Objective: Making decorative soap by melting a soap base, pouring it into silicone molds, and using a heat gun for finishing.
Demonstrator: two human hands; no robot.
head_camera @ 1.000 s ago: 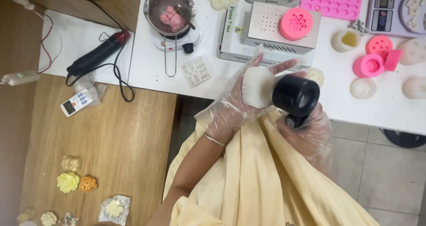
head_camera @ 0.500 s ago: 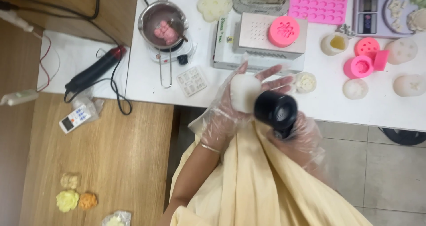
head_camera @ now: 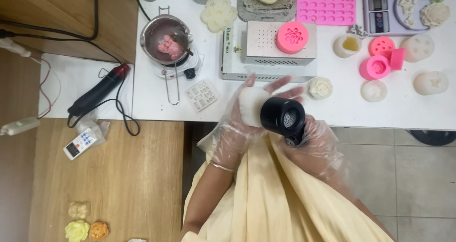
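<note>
Left hand (head_camera: 242, 128), in a loose clear glove, was cupped with fingers half spread around a white mould (head_camera: 250, 106) held over the near edge of the white surface (head_camera: 332, 113), while the right hand (head_camera: 316, 147) was closed on a black heat gun (head_camera: 282, 117) whose nozzle sat just beside the mould. With so open a grip the mould could have slipped and dropped to the floor. So close a nozzle could also have scorched the thin glove or the fingers.
</note>
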